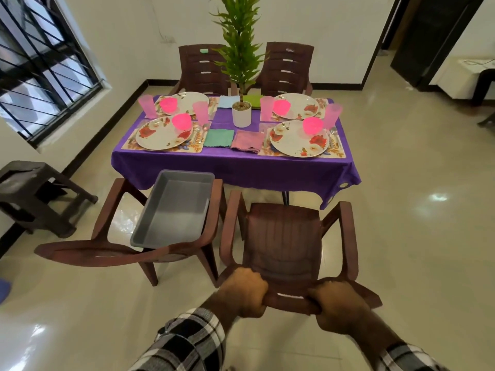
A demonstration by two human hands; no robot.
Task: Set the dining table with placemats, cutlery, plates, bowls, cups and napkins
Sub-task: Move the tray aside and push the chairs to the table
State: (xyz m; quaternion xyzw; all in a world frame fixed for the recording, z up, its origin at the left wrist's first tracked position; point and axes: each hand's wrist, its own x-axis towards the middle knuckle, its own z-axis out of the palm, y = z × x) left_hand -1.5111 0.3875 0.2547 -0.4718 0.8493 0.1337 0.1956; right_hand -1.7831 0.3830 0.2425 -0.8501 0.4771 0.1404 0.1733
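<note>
While you look down from the head view, your left hand and right hand each make a closed grip on the top rail of the brown chair at 6 o'clock, fingers curled round the rail; their tips are hidden under it. Checked sleeves run out of the frame's lower edge.

Ahead at 12 o'clock the worktop, under a purple cloth, carries four floral plates on placemats, the nearest ones at 11 o'clock and 1 o'clock. A pink bowl sits on each plate, with pink cups beside them. Cutlery beside the plates is small and hard to tell apart. A green napkin and a pink napkin lie between the near settings. A potted plant hides part of the far napkins and chairs.

At 9 o'clock a grey tray rests across a second chair.
</note>
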